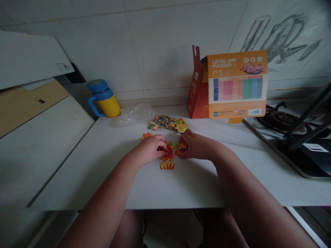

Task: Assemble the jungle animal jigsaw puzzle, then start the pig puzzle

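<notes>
My left hand [151, 148] rests on the white counter [181, 182] with its fingers curled, pinching the edge of a joined red and orange puzzle section [167, 159]. Close beside it, my right hand [194, 145] has its fingers closed on another red puzzle piece [180, 148], held just right of that section. One loose orange piece [146, 136] lies left of my left hand. A heap of several colourful pieces [168, 123] sits just behind both hands.
An opened orange puzzle box [232, 84] stands at the back right. A crumpled clear plastic bag [134, 113] and a yellow cup with a blue lid [103, 98] sit at the back left. A gas hob [292, 131] borders the counter on the right.
</notes>
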The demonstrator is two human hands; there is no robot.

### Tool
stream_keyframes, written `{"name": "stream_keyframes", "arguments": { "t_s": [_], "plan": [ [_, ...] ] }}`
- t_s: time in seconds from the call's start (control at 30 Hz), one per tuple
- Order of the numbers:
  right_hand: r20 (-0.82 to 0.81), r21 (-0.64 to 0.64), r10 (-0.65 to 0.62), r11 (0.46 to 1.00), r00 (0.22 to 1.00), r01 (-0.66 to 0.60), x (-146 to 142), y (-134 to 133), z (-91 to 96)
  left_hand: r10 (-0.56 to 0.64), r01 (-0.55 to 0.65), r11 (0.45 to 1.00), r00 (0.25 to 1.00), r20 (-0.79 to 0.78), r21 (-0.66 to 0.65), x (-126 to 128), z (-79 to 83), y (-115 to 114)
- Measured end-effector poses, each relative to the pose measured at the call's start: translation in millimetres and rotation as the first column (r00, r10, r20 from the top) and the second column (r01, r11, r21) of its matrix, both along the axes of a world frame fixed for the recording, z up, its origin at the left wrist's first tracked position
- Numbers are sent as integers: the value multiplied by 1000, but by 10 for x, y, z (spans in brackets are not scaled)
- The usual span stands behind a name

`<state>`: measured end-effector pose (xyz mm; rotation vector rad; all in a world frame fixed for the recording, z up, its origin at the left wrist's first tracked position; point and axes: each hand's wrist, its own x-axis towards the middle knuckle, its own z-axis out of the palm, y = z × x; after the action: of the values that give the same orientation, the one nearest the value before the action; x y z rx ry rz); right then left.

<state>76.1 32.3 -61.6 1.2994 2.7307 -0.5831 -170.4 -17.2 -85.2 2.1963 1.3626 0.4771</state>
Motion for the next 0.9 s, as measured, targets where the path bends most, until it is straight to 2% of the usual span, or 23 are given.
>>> {"name": "stream_keyframes", "arguments": {
  "t_s": [0.23,0.43,0.63,0.73,0.8,0.87,0.9],
  "plan": [
    [-163,46,167,986,972,-162,-13,21,9,-42,42,999,999,-9,17,-13,-8,3],
    [-180,65,144,989,973,-134,-23,46,-48,-60,59,998,998,16,19,-24,-26,3],
    [-121,118,216,972,969,-202,-47,22,-12,-56,55,998,998,20,15,0,-3,-10],
    [-99,124,173,979,980,-161,-73,13,-13,-73,73,997,997,28,14,17,4,-8],
    [-85,132,131,984,988,-119,-89,17,-29,-27,25,998,999,36,50,9,41,-6],
    [-79,133,111,986,991,-100,-101,22,-43,146,-156,977,986,76,144,-37,104,0],
    [-78,128,105,987,991,-95,-106,23,-46,264,-280,940,959,104,196,-80,138,5]
  ]
}}
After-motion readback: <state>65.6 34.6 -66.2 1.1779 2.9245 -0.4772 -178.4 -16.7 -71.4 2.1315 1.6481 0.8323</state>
